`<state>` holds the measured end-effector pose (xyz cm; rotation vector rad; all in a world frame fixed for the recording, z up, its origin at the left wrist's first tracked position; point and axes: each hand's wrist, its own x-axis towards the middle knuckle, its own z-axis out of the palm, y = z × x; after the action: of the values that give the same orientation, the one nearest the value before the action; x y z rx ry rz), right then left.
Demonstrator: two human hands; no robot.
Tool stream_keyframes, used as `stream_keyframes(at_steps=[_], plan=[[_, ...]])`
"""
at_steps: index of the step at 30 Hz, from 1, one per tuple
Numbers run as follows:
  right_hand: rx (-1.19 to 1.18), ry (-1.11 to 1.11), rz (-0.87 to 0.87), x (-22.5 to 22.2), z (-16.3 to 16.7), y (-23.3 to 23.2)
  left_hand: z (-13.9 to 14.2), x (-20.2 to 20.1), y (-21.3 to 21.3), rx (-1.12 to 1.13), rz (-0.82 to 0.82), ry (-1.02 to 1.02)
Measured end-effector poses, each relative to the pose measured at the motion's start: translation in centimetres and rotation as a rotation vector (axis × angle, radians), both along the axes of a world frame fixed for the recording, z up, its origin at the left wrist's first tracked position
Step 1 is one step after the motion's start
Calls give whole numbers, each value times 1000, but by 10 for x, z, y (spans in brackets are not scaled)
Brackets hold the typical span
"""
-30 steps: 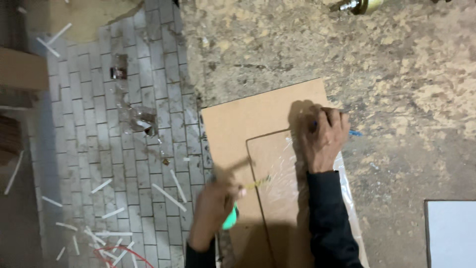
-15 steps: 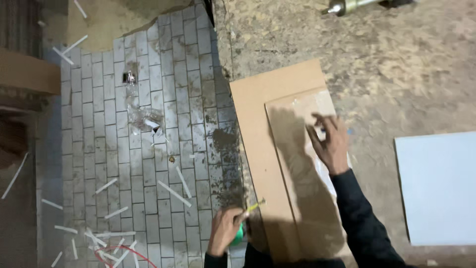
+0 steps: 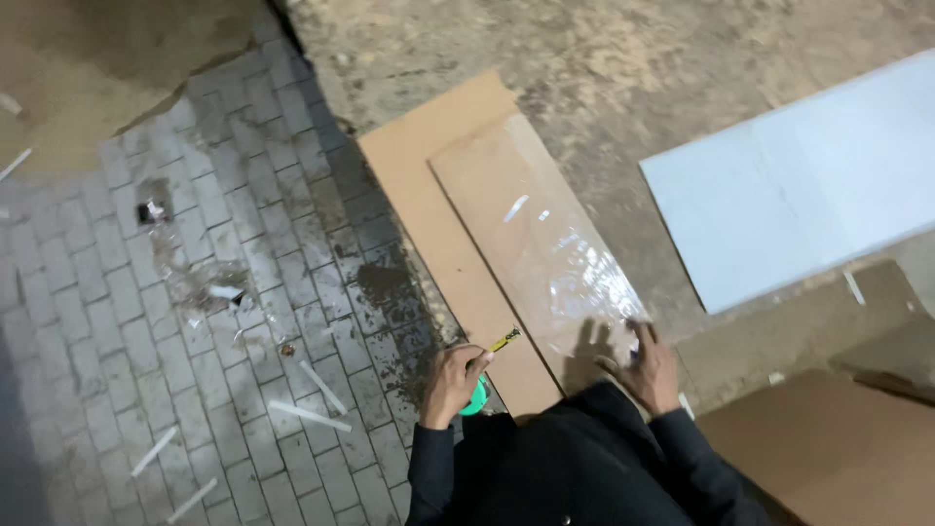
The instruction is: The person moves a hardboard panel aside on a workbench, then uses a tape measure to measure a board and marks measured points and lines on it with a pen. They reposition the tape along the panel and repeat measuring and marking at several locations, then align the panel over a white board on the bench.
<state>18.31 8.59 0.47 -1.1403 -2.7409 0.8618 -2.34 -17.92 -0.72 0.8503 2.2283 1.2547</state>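
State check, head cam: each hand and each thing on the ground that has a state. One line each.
left hand: closed on green tape measure, short yellow blade out
right hand: fingers spread, resting on near end of glossy panel
glossy panel: flat on brown board
brown board: flat on ground, partly covered
white sheet: flat, apart from the boards
paving: littered with white strips

Mostly hidden inside the left hand (image 3: 450,382): a green tape measure (image 3: 476,395), only an edge and the yellow blade tip showing. Blurred: right hand (image 3: 648,368), fingers indistinct, held object unreadable. Cut off at the right edge: pale blue sheet (image 3: 799,185).
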Motion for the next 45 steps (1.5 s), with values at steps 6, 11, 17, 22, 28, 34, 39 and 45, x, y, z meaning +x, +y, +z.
stream_keyframes(at_steps=[6, 11, 17, 22, 28, 34, 39, 45], plan=[[65, 56, -59, 22, -1, 22, -38, 14, 4, 48, -95, 82], [80, -17, -171, 1, 10, 30, -48, 21, 14, 139, -100, 141], [107, -134, -95, -10, 29, 41, -33, 43, 55, 140, 15, -185], [174, -173, -11, -24, 37, 56, -26, 61, 70, 53, 104, -240], [-460, 14, 149, -53, 47, 101, -25, 55, 82, 171, 232, -566], [-377, 61, 308, -83, 66, 150, -11, 52, 119, 282, 239, -529], [-476, -6, 805, -138, 81, 192, 2, 53, 145, 317, 525, -740], [-817, -65, 569, -235, 88, 195, 12, 44, 159, 296, 658, -700]])
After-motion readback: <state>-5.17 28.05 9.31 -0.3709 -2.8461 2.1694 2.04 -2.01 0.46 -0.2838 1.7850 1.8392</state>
